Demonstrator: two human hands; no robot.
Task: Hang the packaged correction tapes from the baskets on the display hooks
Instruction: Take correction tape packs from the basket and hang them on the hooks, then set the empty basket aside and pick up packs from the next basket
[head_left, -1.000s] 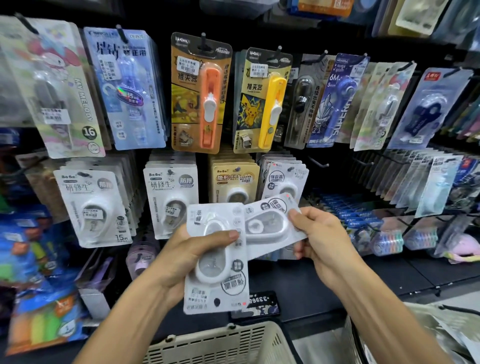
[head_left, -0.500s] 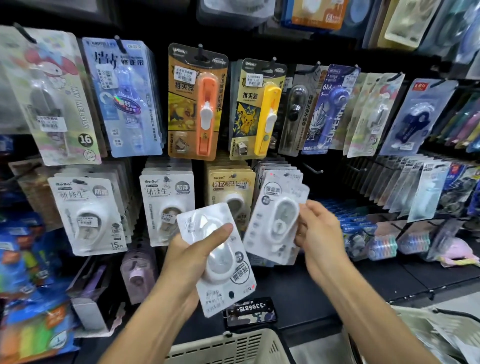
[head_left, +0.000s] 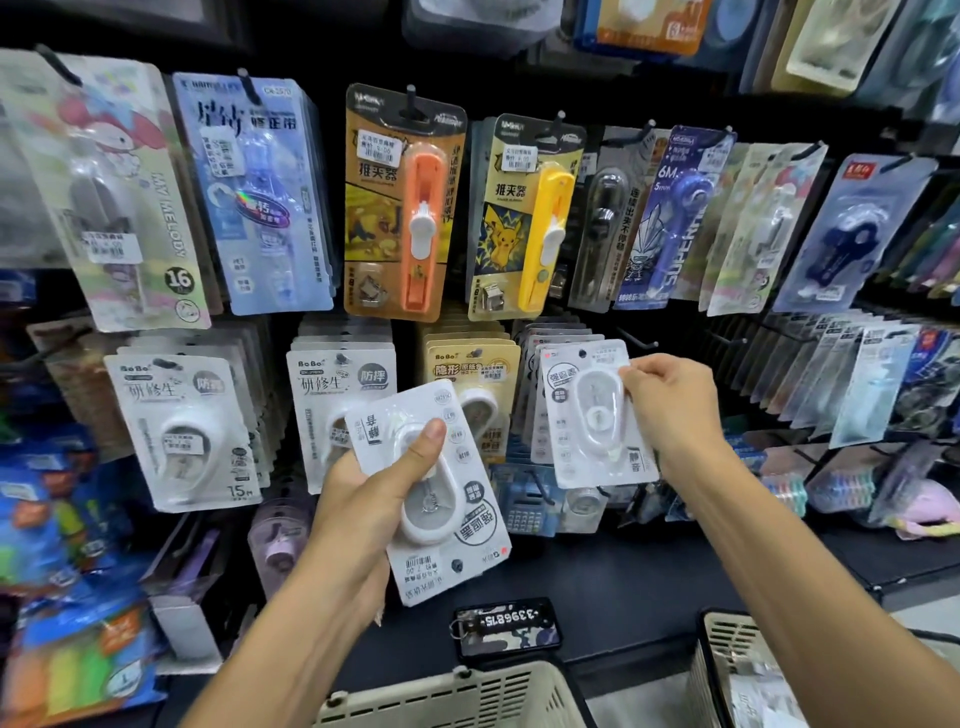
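My left hand (head_left: 366, 496) grips a white packaged correction tape (head_left: 441, 499), held upside down and tilted, thumb across its blister. My right hand (head_left: 670, 410) pinches a second white correction tape pack (head_left: 587, 415) by its right edge, upright, its top hole level with the stack of matching packs (head_left: 550, 338) on a lower-row display hook. Two cream baskets sit below: one (head_left: 457, 696) at bottom centre, another (head_left: 722, 670) at bottom right with packs inside.
The black pegboard carries rows of hanging packs: orange (head_left: 400, 208) and yellow (head_left: 524, 218) clip pushers above, white BoBo tapes (head_left: 187, 431) at lower left. A bare hook (head_left: 636, 338) sticks out right of the stack. A numbered plate (head_left: 506, 621) lies on the black shelf.
My right hand has turned its pack from sideways to upright and lifted it up and right toward the lower-row hook. My left hand has tilted its pack and stayed about where it was.
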